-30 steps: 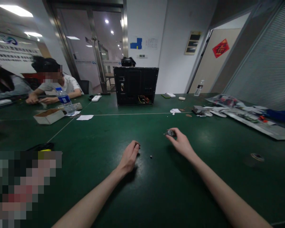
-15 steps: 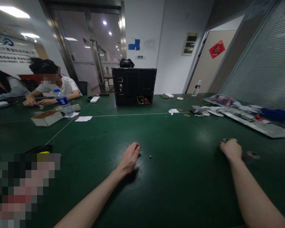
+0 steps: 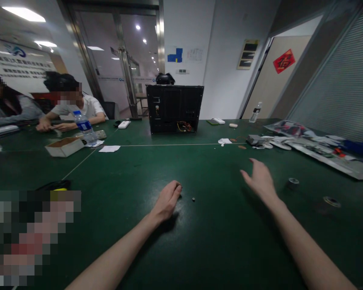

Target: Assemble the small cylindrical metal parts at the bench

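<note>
My left hand (image 3: 167, 198) rests on the green table (image 3: 199, 241) with its fingers curled down, fingertips against the mat; what they cover, if anything, is hidden. A tiny dark screw (image 3: 193, 199) lies just right of it. My right hand (image 3: 260, 180) hovers open above the table, fingers spread, holding nothing. A small round dark part (image 3: 293, 183) stands on the mat to the right of that hand, apart from it. A flat ring-shaped piece (image 3: 331, 201) lies further right.
A black computer case (image 3: 174, 108) stands upright at the table's middle back. Silver panels and loose parts (image 3: 320, 151) are strewn at the right. A cardboard box (image 3: 65, 146) and water bottle (image 3: 86, 129) sit at the left, where two people are seated.
My right hand carried the small round part from mid-table to the right, set it down and let go, then came back left, open. The left hand stayed put.
</note>
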Demonstrator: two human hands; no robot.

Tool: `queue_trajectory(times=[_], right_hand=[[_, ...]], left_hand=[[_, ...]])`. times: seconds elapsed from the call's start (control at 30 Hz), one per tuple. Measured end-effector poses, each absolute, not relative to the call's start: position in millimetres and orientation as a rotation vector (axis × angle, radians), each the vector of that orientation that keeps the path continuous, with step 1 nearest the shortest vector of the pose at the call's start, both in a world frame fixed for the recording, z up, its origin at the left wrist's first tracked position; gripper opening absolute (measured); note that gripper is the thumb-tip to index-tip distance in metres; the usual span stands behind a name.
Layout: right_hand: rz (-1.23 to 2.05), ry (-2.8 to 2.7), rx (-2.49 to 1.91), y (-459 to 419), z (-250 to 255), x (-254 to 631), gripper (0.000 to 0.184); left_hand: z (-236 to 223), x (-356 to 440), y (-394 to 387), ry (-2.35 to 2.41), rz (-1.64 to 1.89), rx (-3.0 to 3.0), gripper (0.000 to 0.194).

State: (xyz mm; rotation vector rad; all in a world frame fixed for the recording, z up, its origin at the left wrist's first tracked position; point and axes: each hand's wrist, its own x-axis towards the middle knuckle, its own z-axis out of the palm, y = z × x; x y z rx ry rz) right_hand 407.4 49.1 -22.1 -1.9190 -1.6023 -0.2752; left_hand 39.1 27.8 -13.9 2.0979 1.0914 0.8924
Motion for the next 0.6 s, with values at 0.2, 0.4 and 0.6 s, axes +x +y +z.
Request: queue_trajectory(times=[0.2, 0.4, 0.6], right_hand=[[0.480, -2.402, -1.296, 23, -10, 266, 0.029], [0.733, -2.388, -1.194, 20, -11, 231, 0.007], [1.668, -1.619, -0.855, 23, -28, 217, 0.022]], left_hand=[[-16, 40, 29, 1.107, 0.881, 2.090, 0.034], [-15, 40, 29, 1.102, 0.879, 2.099, 0.034], [-16, 38, 31, 1.091, 0.944, 2.003, 0.038]])
